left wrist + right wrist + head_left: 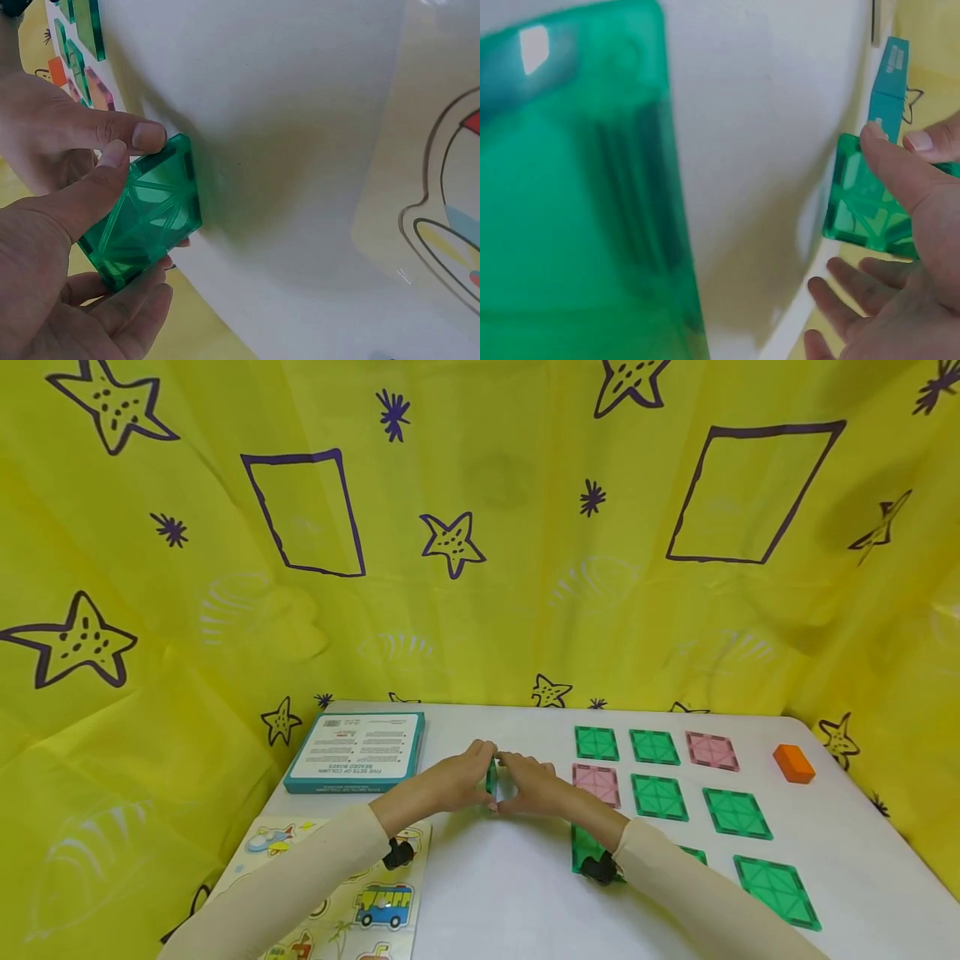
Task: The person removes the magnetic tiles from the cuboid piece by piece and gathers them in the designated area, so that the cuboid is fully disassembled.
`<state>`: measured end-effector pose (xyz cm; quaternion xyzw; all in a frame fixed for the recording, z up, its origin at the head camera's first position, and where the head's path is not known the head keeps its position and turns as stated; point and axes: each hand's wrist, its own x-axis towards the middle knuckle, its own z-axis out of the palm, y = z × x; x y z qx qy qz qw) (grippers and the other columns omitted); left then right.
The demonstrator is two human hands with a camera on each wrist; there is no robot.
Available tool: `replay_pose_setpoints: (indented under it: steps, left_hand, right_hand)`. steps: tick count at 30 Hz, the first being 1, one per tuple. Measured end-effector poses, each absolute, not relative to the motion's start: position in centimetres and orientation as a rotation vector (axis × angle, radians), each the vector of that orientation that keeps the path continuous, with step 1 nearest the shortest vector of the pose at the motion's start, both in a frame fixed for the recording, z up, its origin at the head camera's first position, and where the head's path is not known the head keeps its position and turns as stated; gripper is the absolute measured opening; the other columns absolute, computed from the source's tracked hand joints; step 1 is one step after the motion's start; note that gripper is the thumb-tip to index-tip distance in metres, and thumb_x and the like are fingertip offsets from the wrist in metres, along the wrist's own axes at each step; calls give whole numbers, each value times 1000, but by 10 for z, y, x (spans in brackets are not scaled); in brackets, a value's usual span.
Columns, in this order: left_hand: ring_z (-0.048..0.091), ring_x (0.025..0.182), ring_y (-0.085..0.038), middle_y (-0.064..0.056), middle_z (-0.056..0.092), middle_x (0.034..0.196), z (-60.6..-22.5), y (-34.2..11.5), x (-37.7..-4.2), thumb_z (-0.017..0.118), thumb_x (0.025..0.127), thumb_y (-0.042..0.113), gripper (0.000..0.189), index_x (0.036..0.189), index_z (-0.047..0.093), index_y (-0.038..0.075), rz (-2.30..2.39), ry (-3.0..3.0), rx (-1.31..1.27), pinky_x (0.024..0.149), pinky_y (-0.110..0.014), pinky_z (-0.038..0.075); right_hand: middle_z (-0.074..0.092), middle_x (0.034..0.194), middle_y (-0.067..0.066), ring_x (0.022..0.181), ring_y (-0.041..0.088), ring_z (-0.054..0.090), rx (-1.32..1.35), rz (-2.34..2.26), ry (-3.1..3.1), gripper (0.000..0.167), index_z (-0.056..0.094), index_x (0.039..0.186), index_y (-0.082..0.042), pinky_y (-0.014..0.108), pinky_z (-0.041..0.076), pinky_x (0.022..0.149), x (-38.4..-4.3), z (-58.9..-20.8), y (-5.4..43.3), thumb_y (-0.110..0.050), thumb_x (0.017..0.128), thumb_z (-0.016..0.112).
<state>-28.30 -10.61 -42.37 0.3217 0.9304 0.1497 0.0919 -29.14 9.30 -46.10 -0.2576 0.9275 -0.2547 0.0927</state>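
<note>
Both hands meet over the middle of the white table and hold a square, see-through green magnetic tile (pixel 491 777) on edge between them. My left hand (pixel 461 781) grips it with the thumb on one side and fingers under its lower edge, as the left wrist view shows. My right hand (pixel 534 785) has its thumb on the upper edge of the tile (pixel 150 210). In the right wrist view, that hand's other fingers (pixel 855 292) spread out below the tile, and its palm hides part of it.
Right of the hands lie several green tiles (pixel 660 797) and two pink tiles (pixel 712 751) in loose rows, one partly under the right wrist. An orange block (pixel 793 763) sits farther right. At left are a teal-edged box (pixel 360 752) and a picture puzzle board (pixel 408 860).
</note>
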Motion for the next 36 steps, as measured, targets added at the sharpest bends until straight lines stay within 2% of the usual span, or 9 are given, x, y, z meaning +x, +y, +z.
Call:
replay_pose_setpoints:
  steps: [7, 11, 14, 17, 21, 25, 29, 32, 36]
  left_hand:
    - [60, 98, -18, -11, 50, 126, -422, -108, -282, 83, 93, 30, 67, 138, 41, 2, 443, 2764, 937, 87, -32, 56]
    - [60, 101, -19, -13, 50, 128, -423, -110, -281, 82, 94, 30, 69, 140, 41, 1, 489, 2743, 911, 88, -33, 56]
    - [60, 104, -20, -15, 50, 131, -426, -113, -281, 82, 95, 31, 72, 143, 39, 0, 532, 2732, 873, 91, -35, 56]
    - [61, 108, -24, -18, 50, 135, -429, -115, -280, 82, 95, 32, 75, 145, 38, -2, 569, 2737, 833, 94, -39, 57]
    - [59, 129, -35, -27, 45, 152, -435, -119, -278, 82, 95, 32, 92, 158, 26, -6, 624, 2719, 738, 109, -48, 51]
    - [37, 154, -40, -29, 26, 169, -443, -123, -270, 82, 94, 36, 110, 167, 10, -5, 592, 2668, 647, 124, -50, 35]
    - [33, 156, -38, -24, 27, 170, -448, -126, -259, 84, 92, 41, 102, 164, 27, -3, 461, 2661, 649, 125, -49, 33]
    - [35, 156, -36, -21, 29, 170, -452, -129, -250, 84, 91, 42, 93, 161, 39, 1, 386, 2653, 640, 124, -50, 35]
    - [33, 157, -35, -17, 29, 171, -454, -131, -243, 82, 92, 43, 87, 160, 44, 5, 356, 2631, 631, 124, -50, 35]
  right_hand:
    - [63, 144, 14, 131, 34, 58, -820, -813, 2718, 75, 50, 145, -6, 55, 37, 97, -291, -463, 89, -38, 88, 88]
    - [63, 143, 13, 134, 33, 57, -869, -881, 2669, 69, 52, 142, -7, 60, 37, 101, -291, -462, 91, -33, 88, 88]
    - [59, 144, 16, 134, 32, 56, -901, -918, 2625, 72, 51, 144, -3, 63, 39, 110, -294, -462, 94, -29, 88, 88]
    - [55, 143, 19, 129, 30, 55, -907, -907, 2603, 79, 46, 150, 0, 57, 45, 112, -297, -460, 99, -27, 88, 88]
    - [54, 137, 19, 119, 29, 55, -933, -832, 2611, 82, 46, 153, -2, 52, 50, 107, -301, -454, 109, -25, 87, 90]
    - [54, 134, 17, 116, 28, 54, -888, -761, 2653, 81, 50, 154, -7, 53, 51, 103, -304, -448, 123, -26, 86, 90]
    - [49, 139, 17, 121, 30, 52, -780, -773, 2680, 80, 50, 156, -11, 54, 51, 104, -309, -444, 140, -27, 88, 89]
    - [46, 139, 21, 118, 32, 51, -776, -774, 2691, 80, 50, 156, -8, 53, 51, 100, -315, -443, 149, -27, 89, 89]
    - [47, 138, 24, 119, 34, 49, -783, -733, 2701, 81, 50, 155, -4, 53, 51, 98, -323, -446, 158, -26, 88, 88]
